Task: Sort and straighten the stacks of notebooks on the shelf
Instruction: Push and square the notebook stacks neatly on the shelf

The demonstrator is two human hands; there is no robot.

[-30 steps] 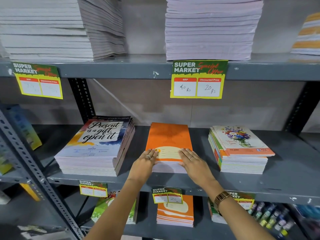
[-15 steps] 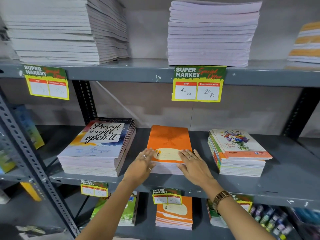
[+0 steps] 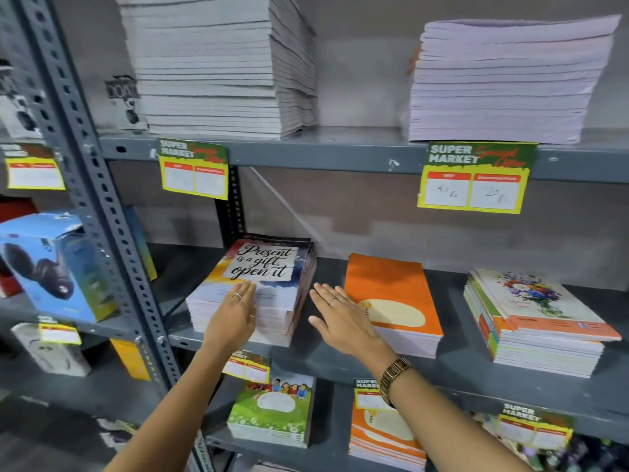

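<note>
Three notebook stacks lie on the middle shelf (image 3: 442, 366). The left stack (image 3: 272, 270) has a cover reading "Present is a gift, open it". My left hand (image 3: 235, 315) rests flat on its front part, fingers together, holding nothing. My right hand (image 3: 340, 318) hovers open over the gap between that stack and the orange-covered stack (image 3: 391, 294), fingers spread, its far edge over the orange cover's left side. A floral-covered stack (image 3: 537, 318) sits further right, untouched.
Tall pale stacks (image 3: 218, 63) (image 3: 507, 80) fill the upper shelf, above yellow price tags (image 3: 474, 178). The lower shelf holds a green-covered stack (image 3: 272, 413) and an orange one (image 3: 384, 434). A perforated grey upright (image 3: 98, 206) stands left, with boxed goods (image 3: 51, 267) beyond.
Both hands left the orange stack and moved left; the left hand now lies on the "Present is a gift" stack. The view swung left and closer.
</note>
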